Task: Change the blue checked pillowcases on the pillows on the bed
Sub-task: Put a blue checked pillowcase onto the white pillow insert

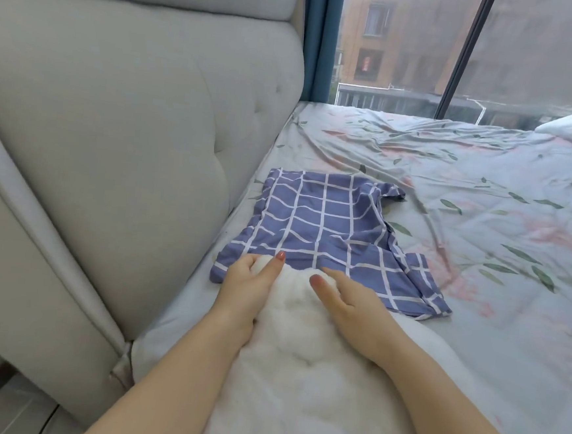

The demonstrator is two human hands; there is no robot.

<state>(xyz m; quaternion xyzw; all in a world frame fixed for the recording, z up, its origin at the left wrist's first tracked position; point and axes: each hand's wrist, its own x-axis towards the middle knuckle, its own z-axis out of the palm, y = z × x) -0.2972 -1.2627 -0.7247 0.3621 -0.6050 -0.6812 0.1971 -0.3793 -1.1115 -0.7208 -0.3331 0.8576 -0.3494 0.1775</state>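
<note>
Item: white pillow (299,372), bare, its far end bunched between left hand (245,282) and right hand (346,300), both curled around it, at the mouth of the blue checked pillowcase (329,220) lying flat on the bed (484,198) beside the headboard (114,117); advised: keep end squeezed narrow, corners aligned.

Left hand (247,284), right hand (343,298): curled grip.

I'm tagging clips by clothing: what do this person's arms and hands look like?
Both forearms are bare up to the frame edge, no sleeves showing. The left hand and right hand wear no visible rings, watch or gloves. The thumbnails carry pinkish-red polish.
</note>
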